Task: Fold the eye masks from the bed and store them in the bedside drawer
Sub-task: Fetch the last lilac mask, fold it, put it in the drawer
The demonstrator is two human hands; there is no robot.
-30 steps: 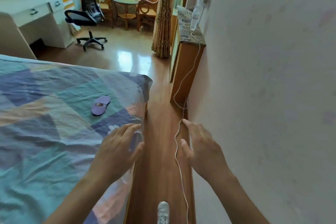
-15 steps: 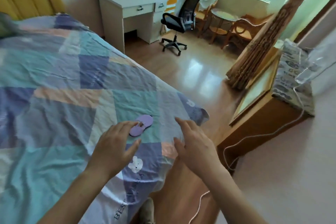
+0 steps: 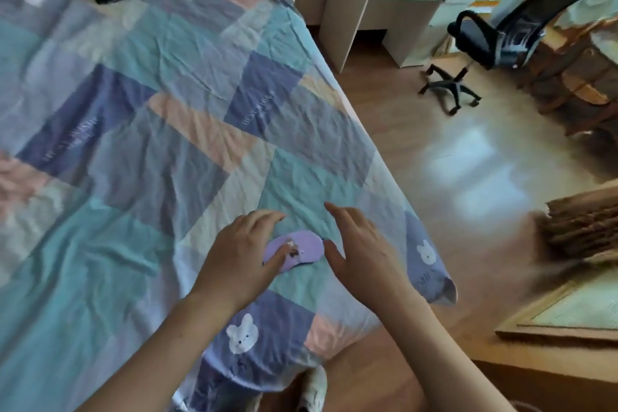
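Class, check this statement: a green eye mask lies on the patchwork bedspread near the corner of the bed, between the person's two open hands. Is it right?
Not quite. The eye mask is purple, not green, as the head view shows. The rest holds: it lies on the patchwork bedspread near the corner of the bed, between the open left hand and open right hand.

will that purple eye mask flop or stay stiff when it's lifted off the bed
The eye mask looks thin, soft and padded, so it will probably droop and fold easily. It lies flat on the wrinkled sheet, so it likely won't roll or slide. It is small, probably very light.
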